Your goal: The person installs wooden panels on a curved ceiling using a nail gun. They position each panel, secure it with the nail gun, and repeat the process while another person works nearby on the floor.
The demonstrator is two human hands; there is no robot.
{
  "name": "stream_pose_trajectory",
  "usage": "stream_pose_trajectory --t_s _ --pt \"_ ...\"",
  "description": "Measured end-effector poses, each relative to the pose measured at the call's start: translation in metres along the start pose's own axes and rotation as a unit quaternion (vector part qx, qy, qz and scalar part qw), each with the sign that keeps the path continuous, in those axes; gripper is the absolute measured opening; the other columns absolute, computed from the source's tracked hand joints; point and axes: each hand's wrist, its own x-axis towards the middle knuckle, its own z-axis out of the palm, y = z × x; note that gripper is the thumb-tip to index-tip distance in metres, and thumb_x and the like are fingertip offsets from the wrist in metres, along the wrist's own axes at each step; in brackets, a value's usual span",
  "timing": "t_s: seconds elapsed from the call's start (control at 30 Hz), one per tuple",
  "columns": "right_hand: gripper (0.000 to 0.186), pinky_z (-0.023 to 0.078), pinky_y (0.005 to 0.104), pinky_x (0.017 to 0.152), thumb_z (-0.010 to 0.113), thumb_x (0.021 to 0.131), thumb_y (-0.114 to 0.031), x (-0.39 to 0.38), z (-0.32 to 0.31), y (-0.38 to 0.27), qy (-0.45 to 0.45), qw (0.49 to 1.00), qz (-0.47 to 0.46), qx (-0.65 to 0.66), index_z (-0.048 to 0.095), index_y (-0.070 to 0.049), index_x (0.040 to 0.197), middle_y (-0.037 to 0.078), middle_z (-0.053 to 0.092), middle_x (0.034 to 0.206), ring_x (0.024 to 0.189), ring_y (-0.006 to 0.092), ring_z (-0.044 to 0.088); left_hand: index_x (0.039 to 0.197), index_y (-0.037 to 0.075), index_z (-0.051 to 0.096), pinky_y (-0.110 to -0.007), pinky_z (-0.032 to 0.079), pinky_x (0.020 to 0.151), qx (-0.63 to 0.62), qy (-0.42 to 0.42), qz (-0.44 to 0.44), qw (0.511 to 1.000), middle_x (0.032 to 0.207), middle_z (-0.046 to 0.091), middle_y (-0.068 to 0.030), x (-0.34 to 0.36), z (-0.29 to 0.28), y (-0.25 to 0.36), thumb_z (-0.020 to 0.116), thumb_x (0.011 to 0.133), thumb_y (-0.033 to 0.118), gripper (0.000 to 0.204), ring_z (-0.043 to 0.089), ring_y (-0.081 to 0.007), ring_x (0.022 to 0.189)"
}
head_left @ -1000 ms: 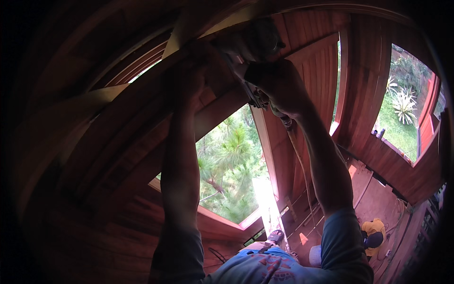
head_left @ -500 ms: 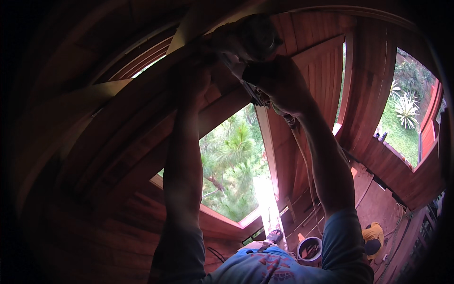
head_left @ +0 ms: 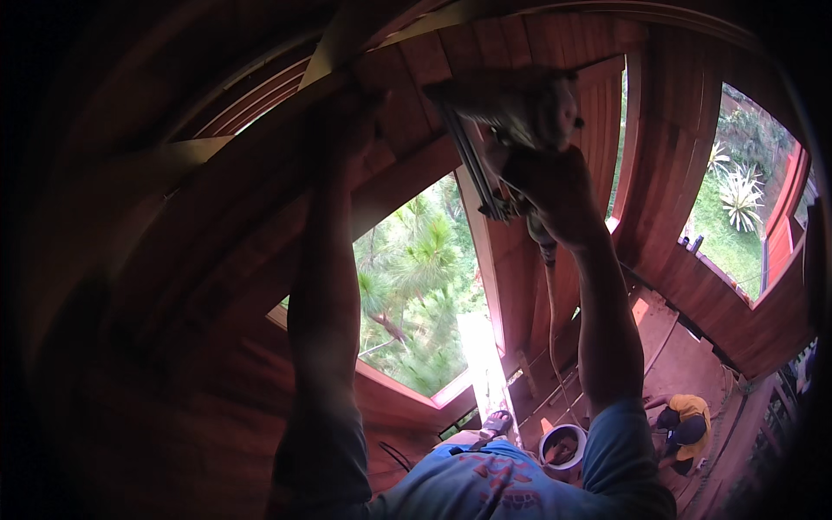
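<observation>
My right hand [head_left: 559, 195] grips a pneumatic nail gun [head_left: 542, 113] overhead, its long magazine slanting down from the upper left and an air hose [head_left: 552, 295] dropping from its handle. My left hand [head_left: 342, 130] is raised to the wooden boards [head_left: 400, 113] left of the gun, touching or very near them; its fingers are dark and hard to make out. Both forearms reach up from the lower edge, on either side of a bright window opening [head_left: 416, 277].
My sandaled foot [head_left: 496, 423] stands on a pale plank [head_left: 477, 347]. Below right are a bucket with scraps [head_left: 562, 446] and a bent-over co-worker in yellow [head_left: 692, 416]. Another opening [head_left: 741, 199] shows plants outside; red-brown board walls surround me.
My right hand and the nail gun have moved right and slightly down, away from my left hand. The bucket has come out from behind my right arm, and the co-worker has shifted posture.
</observation>
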Motion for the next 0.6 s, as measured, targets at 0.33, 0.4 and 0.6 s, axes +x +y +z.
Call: stream_pose_trajectory --t_s 0.33,0.4,0.6 --pt "0.026 0.041 0.0256 0.046 0.075 0.084 -0.029 -0.224 -0.037 0.129 0.083 0.942 0.325 -0.023 0.069 -0.005 0.089 -0.003 0.058 0.058 0.049 0.0065 0.054 0.119 0.009 0.061 -0.031 0.053 0.070 -0.272 -0.012 -0.035 0.962 0.107 0.063 -0.0075 0.006 0.005 -0.039 0.065 0.092 0.030 0.035 0.060 -0.0170 0.101" --pt "0.023 0.038 0.0273 0.042 0.073 0.084 -0.027 -0.281 -0.041 0.160 0.118 0.934 0.337 0.001 0.066 -0.005 0.083 -0.003 0.055 0.055 0.044 0.0084 0.051 0.128 0.008 0.056 -0.035 0.054 0.080 -0.313 0.016 -0.029 0.949 0.118 0.060 -0.0086 0.000 0.004 -0.037 0.064 0.093 0.029 0.041 0.054 -0.0192 0.116" --pt "0.017 0.040 0.0303 0.042 0.066 0.081 -0.020 -0.408 -0.051 0.193 0.200 0.869 0.452 0.012 0.065 -0.003 0.085 0.003 0.056 0.055 0.044 0.0136 0.055 0.142 0.000 0.040 -0.038 0.049 0.098 -0.291 0.002 0.038 0.956 0.137 0.051 -0.0163 -0.128 0.012 0.007 0.054 0.099 0.028 0.054 0.056 -0.0248 0.120"
